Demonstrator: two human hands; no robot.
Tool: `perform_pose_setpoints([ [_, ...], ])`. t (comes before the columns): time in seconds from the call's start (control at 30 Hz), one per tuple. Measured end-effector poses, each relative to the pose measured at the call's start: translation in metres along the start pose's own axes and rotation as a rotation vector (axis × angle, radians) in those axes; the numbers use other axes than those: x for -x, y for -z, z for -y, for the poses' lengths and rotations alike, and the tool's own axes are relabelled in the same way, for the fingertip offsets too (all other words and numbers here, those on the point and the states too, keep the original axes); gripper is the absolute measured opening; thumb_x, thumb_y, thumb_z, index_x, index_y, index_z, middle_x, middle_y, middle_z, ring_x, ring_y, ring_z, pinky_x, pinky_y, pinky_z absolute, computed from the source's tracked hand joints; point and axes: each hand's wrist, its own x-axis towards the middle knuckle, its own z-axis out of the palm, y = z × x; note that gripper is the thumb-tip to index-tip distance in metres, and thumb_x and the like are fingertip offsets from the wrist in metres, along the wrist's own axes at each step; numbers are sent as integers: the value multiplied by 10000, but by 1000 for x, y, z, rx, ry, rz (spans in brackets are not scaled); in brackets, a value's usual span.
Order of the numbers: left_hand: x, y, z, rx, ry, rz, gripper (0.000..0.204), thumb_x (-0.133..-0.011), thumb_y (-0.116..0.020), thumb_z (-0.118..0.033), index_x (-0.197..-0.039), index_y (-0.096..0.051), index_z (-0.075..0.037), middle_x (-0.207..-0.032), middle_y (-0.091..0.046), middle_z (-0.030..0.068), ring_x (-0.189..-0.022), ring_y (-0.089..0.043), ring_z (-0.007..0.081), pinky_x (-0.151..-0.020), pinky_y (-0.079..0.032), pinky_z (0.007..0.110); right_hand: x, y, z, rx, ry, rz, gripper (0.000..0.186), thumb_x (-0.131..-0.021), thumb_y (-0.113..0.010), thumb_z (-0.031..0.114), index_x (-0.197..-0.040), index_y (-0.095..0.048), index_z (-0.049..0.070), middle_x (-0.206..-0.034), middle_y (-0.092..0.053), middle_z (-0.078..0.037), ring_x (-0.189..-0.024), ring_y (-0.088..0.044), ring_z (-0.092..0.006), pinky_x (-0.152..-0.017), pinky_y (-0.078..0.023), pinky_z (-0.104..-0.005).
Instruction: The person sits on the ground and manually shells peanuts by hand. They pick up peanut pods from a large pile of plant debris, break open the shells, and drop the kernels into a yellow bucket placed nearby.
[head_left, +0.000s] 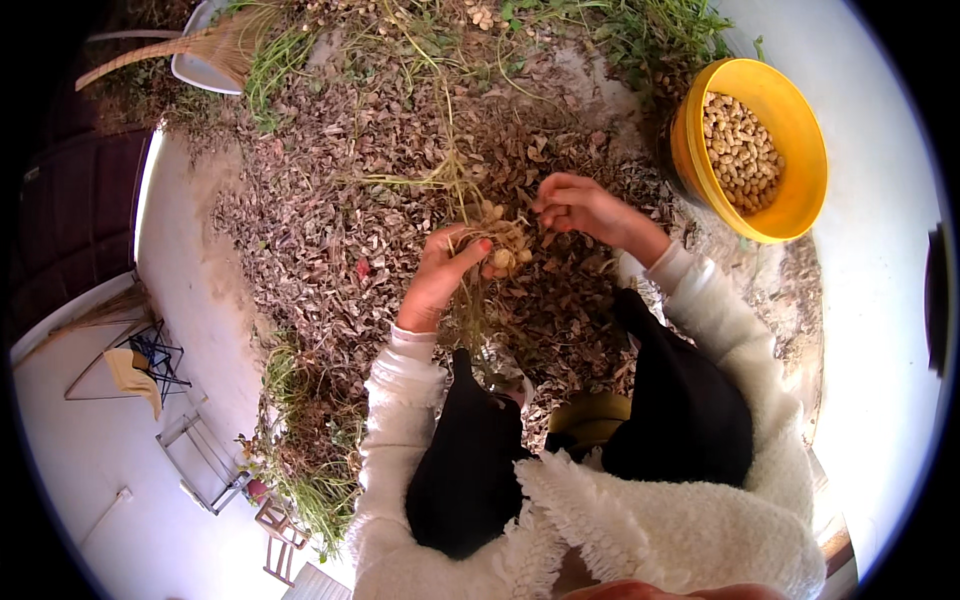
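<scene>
My left hand (440, 270) is closed around the stems of a pulled peanut plant (450, 165), its thumb pressed near the roots. A cluster of pale peanut pods (508, 245) hangs at the root end beside that thumb. Long thin stems run up and away from the hand. Just right of the cluster is my right hand (585, 212), fingers curled with the fingertips drawn together. Whether something small sits between those fingertips cannot be made out. A yellow bucket (800, 190) at the far right holds many loose peanuts (740, 150).
Dry brown leaves (330, 220) cover the floor under my hands. Green plants (660, 35) lie at the back, and more plants (310, 450) are heaped at the left. A straw broom (200, 45) rests over a white basin (190, 75). A white wall (870, 300) stands right.
</scene>
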Motion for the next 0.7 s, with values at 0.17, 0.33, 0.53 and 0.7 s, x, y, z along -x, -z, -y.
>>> perform_pose_setpoints([
  [0.17,15,-8,7,-88,234,192,334,-878,-682,-119,-1164,-582,21,-974,-659,85,-776,-618,132,-594,-499,256,-15,-35,-24,-116,-139,110,525,-1005,-370,497,-1166,-595,51,-964,-626,-55,-897,-588,-158,-822,-482,-333],
  [0.33,23,-21,25,13,164,314,284,-898,-664,-133,-1127,-585,16,-929,-633,63,-741,-597,114,-662,-503,268,6,-40,-15,72,-185,171,585,-991,-376,536,-1152,-605,22,-983,-653,-60,-923,-622,-156,-833,-505,-309],
  [0.53,24,-23,10,-47,86,209,289,-906,-659,-134,-1129,-578,30,-887,-629,49,-720,-592,112,-663,-489,256,26,-45,-8,71,-119,73,524,-994,-408,519,-1080,-593,36,-940,-635,-38,-789,-611,-108,-632,-494,-239],
  [0.7,23,-18,13,2,140,204,307,-891,-677,-145,-1133,-580,18,-893,-632,49,-722,-596,119,-661,-488,261,24,-39,0,23,-167,97,430,-996,-453,475,-1006,-587,66,-826,-560,38,-601,-468,-36,-469,-325,-200],
])
